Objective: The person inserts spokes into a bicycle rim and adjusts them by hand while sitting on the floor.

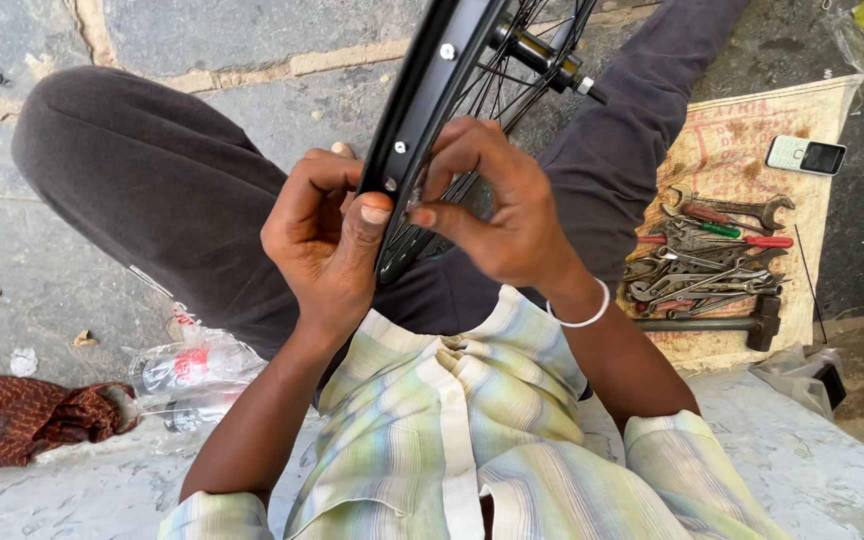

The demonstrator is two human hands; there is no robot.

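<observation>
A black bicycle wheel rim (430, 90) with thin spokes and a hub (542, 52) stands upright between my knees. My left hand (327, 235) grips the rim's near edge, thumb pressed on its inner face. My right hand (497, 205) pinches a small metal spoke nipple (415, 205) against the rim, fingers curled over the spokes. A white bangle circles my right wrist.
A sack cloth (742, 140) on the right carries a pile of wrenches, pliers and screwdrivers (707, 265), a hammer (727, 323) and a small phone (805, 155). A crumpled plastic bottle (187, 370) and a reddish rag (27, 415) lie at lower left on the stone floor.
</observation>
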